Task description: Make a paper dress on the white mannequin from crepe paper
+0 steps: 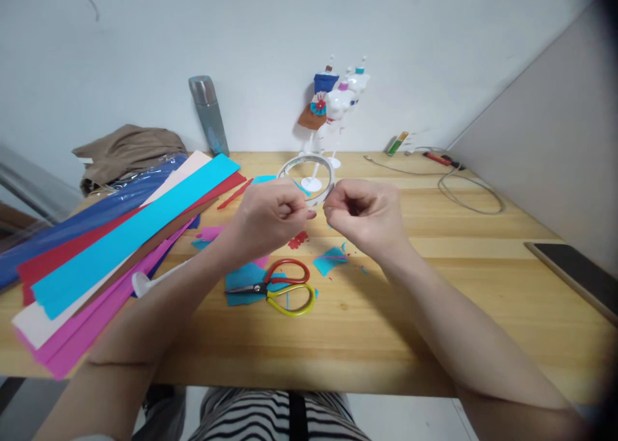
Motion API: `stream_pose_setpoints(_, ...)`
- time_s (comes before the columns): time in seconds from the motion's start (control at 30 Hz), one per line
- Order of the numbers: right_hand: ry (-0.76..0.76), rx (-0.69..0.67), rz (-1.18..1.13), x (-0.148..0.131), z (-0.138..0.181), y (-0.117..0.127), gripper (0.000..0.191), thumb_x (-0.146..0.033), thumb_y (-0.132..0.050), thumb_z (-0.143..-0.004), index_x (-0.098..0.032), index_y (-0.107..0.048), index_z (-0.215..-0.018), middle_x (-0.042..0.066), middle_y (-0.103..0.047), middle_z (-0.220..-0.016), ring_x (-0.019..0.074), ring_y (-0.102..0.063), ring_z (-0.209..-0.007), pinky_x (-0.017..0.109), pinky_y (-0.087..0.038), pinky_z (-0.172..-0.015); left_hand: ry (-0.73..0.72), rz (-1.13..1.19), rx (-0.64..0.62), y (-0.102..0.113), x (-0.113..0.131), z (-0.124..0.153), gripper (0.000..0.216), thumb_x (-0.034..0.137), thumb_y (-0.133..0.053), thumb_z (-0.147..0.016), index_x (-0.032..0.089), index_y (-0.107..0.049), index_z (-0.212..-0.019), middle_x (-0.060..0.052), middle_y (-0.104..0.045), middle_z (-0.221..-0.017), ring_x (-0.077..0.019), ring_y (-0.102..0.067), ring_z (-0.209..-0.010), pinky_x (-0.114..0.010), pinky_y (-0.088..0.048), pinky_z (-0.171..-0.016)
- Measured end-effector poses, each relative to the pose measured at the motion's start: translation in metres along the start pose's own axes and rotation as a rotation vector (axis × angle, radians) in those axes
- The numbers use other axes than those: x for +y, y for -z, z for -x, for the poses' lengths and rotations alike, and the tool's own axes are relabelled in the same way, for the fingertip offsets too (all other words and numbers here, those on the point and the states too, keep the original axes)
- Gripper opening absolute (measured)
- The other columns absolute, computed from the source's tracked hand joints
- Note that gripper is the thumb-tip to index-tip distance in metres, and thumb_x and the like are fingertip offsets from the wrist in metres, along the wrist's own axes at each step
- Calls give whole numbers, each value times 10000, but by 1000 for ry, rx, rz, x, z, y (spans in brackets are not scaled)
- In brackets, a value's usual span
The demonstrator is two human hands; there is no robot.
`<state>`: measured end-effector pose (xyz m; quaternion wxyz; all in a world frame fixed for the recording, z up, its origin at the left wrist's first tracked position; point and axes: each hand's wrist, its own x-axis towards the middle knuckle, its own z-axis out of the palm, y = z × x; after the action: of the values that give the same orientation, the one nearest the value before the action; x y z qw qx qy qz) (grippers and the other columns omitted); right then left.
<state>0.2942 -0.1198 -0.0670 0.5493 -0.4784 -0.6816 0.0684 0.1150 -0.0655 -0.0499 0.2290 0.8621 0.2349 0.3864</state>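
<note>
Over the table (347,347), my left hand (275,212) and right hand (371,215) curl narrow, any hold unclear; scraps (328,261) lie cut, paper strips (140,232) seem unused

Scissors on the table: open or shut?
Shut, by the look of it: the blades of the scissors lie together, forming one narrow shape that ends in a single tip.

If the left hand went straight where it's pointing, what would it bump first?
Probably the right hand, facing it across a gap; the tape might come first, as depth is unclear.
</note>
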Motion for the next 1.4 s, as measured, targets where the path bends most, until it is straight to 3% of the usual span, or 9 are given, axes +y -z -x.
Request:
stream_pose_setpoints(0.1, -17, 7, -34, -1, 0, 0, 232, -204, -645, -772, -239, -504, -591, -51, -450, -479, 96, -381, -417, 251, -289, -396, 49, 28, 25, 0, -1, -1, 270, 178, -692, -810, 173, -564, -573, -28, -674, -694, -117, -560, -642, -254, -429, -599)
stream_pose_setpoints(0.2, 32, -11, 61, -5, 3, 0, 141, -243, -693, -809, -234, -592, -711, -41, -560, -546, 112, -471, -443, 268, -384, -438, 87, 50, 59, 0, 0, -1, 241, 149, -653, -780, 176, -557, -561, -19, -650, -656, -117, -554, -629, -251, -424, -591)
stream_pose_setpoints(0.33, 163, 48, 251, -8, 7, -2, 162, -283, -710, -835, -254, -569, -759, -9, -615, -614, 148, -531, -504, 312, -443, -507, 280, 229, 17, 0, 4, -3, 198, 169, -642, -758, 176, -564, -576, -10, -638, -642, -124, -599, -618, -240, -472, -578)
stream_pose_setpoints(0.53, 173, 82, 284, -8, 8, -5, 139, -243, -687, -817, -272, -576, -737, 8, -642, -643, 172, -573, -561, 331, -449, -524, 539, 510, -62, -2, 10, -5, 114, 174, -666, -724, 161, -613, -623, -3, -657, -632, -108, -605, -556, -226, -493, -540)
stream_pose_setpoints(0.73, 200, 48, 202, -8, 6, -1, 144, -150, -636, -806, -268, -569, -758, -7, -649, -649, 175, -606, -558, 338, -471, -549, 556, 552, -48, 0, 12, -5, 98, 149, -685, -704, 159, -630, -624, 1, -663, -623, -105, -620, -557, -216, -504, -536)
stream_pose_setpoints(0.97, 205, 34, 304, -8, 7, 0, 138, -156, -612, -808, -267, -579, -734, 8, -672, -660, 181, -602, -575, 341, -478, -557, 552, 555, -36, 0, 12, -6, 85, 166, -695, -703, 159, -651, -631, -8, -699, -642, -116, -649, -568, -218, -519, -535)
stream_pose_setpoints(1.1, 254, 49, 283, -6, 6, -1, 162, -128, -611, -784, -260, -544, -716, 3, -631, -638, 174, -580, -569, 328, -447, -552, 557, 560, -34, -1, 13, -5, 94, 146, -695, -705, 166, -644, -628, -1, -682, -612, -118, -642, -553, -222, -519, -525)
stream_pose_setpoints(1.27, 206, 35, 304, -7, 4, 0, 182, -137, -599, -739, -264, -482, -681, -9, -578, -599, 161, -528, -528, 326, -428, -527, 587, 586, -53, -1, 15, -5, 99, 133, -694, -701, 162, -641, -623, -2, -694, -628, -104, -632, -535, -211, -513, -516)
stream_pose_setpoints(1.4, 201, 42, 230, -9, 2, 3, 187, -105, -587, -720, -253, -479, -680, -33, -545, -578, 127, -488, -489, 297, -409, -499, 581, 617, -67, 1, 17, -6, 107, 126, -699, -711, 155, -639, -627, -11, -713, -660, -128, -706, -608, -203, -534, -542)
